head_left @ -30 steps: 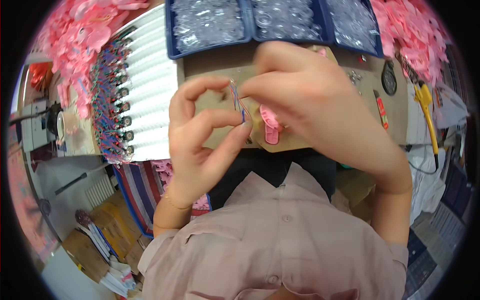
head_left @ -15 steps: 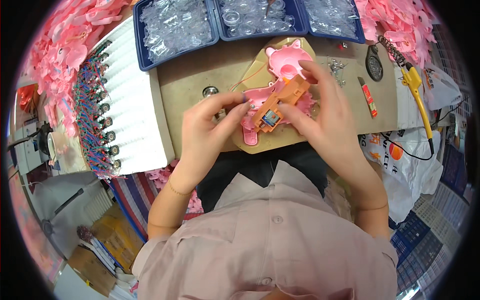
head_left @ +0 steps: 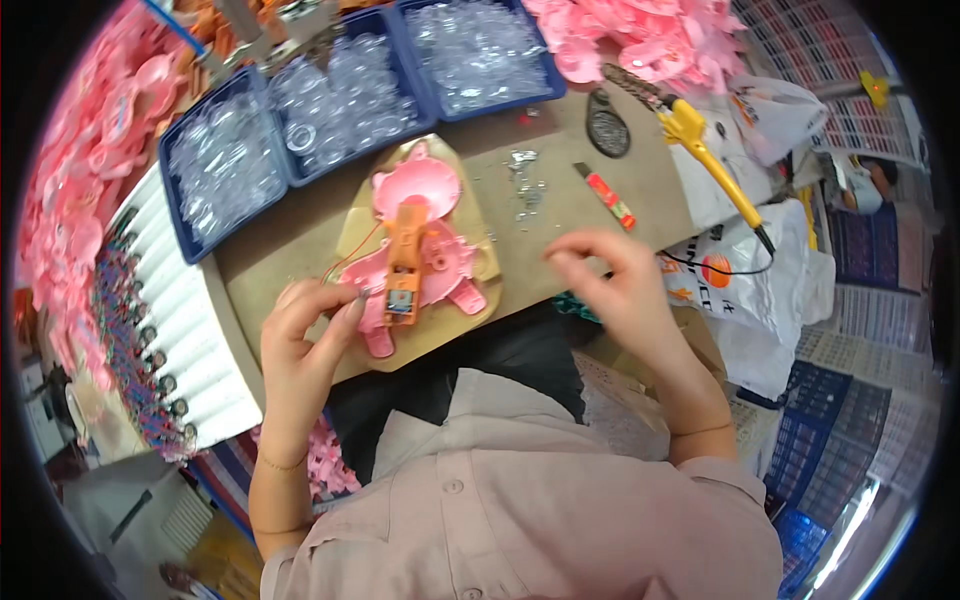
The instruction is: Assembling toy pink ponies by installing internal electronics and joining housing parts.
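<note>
A pink animal-shaped plastic shell (head_left: 424, 184) lies open-side up on a tan board (head_left: 470, 205), with an orange plastic housing (head_left: 407, 250) lying lengthwise across it. A small metal-and-blue part shows at the housing's near end, and a thin red wire runs off to the left. At the shell's left edge, the thumb and forefinger of my left hand (head_left: 300, 335) are pinched together; a tiny dark spot shows at their tips, too small to name. My right hand (head_left: 620, 285) hovers over the table's front edge, away from the shell, fingers loosely curled, nothing visible in them.
Blue bins (head_left: 290, 180) of clear plastic parts line the back. Small screws (head_left: 525, 185), a red cutter (head_left: 605, 197), a black oval object (head_left: 607, 122) and a yellow soldering iron (head_left: 710, 160) lie rightward. Leftward is a white ridged tray (head_left: 185, 330) beside wired components; pink parts (head_left: 640, 40) are heaped behind.
My right hand has let go of the orange housing and moved right. The housing now lies straighter along the shell. My left hand stays at the shell's left edge. The whole view has turned and shifted.
</note>
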Available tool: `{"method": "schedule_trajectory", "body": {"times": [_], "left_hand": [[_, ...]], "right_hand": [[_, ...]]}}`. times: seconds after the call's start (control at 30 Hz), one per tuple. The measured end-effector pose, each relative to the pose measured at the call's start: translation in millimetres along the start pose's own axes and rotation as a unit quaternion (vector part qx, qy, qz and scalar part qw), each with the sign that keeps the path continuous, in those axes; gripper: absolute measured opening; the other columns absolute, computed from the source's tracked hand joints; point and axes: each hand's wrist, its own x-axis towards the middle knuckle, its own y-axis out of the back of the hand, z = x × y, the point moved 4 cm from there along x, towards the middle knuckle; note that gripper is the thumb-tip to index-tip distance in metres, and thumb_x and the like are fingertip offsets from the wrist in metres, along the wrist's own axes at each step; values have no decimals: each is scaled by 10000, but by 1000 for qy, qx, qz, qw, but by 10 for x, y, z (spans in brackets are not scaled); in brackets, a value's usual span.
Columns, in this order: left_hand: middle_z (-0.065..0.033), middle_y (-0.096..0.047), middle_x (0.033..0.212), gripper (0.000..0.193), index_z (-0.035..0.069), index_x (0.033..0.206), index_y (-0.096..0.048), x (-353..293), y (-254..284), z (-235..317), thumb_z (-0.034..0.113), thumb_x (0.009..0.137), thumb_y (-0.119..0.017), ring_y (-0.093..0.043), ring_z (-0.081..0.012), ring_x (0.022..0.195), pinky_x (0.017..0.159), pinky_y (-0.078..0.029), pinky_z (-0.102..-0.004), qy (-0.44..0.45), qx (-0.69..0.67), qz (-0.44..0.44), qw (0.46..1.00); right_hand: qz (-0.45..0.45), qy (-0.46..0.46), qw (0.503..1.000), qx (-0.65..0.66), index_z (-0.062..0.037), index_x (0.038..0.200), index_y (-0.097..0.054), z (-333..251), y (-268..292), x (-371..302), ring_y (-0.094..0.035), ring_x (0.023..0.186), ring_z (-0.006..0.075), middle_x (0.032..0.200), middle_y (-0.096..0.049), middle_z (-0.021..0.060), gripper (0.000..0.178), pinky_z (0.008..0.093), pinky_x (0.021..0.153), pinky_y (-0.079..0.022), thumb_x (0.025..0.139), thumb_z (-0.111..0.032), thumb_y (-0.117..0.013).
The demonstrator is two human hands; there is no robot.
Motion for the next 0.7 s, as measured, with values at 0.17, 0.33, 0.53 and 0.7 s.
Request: {"method": "schedule_trajectory", "body": {"times": [0.17, 0.33, 0.53, 0.7], "left_hand": [[-63, -605, 753, 94, 30, 844, -676, -75, 18, 75, 83, 768, -693, -554, -206, 708, 750, -395, -316, -59, 75, -34, 995], [-28, -616, 760, 84, 80, 828, -682, -135, -125, 75, 112, 755, -707, -550, -207, 788, 776, -383, -327, -67, 49, -27, 996], [-9, -611, 786, 92, 124, 823, -688, -355, -383, -32, 135, 738, -720, -540, -212, 831, 813, -361, -348, -130, 172, 75, 974], [-10, -602, 778, 78, 107, 812, -684, -444, -417, -66, 127, 744, -716, -535, -212, 822, 796, -358, -344, -87, 114, 119, 983]], "right_hand": [[333, 18, 936, 113, -41, 1269, -500, 1035, 993, 70, -523, 926, 88, 1158, -562, 14, 415, 234, 812, -435, 882, -128, -622], [305, 170, 937, -4, -24, 1333, -463, 869, 1620, 435, -540, 1099, 153, 1252, -549, 84, 478, 266, 893, -429, 895, -145, -613], [201, 189, 899, -339, 13, 1235, -554, 477, 1508, 587, -568, 1101, 171, 1202, -596, 110, 360, 291, 931, -444, 918, -152, -597], [359, 137, 921, -62, 71, 1301, -444, 364, 1196, -199, -568, 1119, 260, 1211, -561, 214, 403, 349, 971, -448, 933, -82, -499]]}}
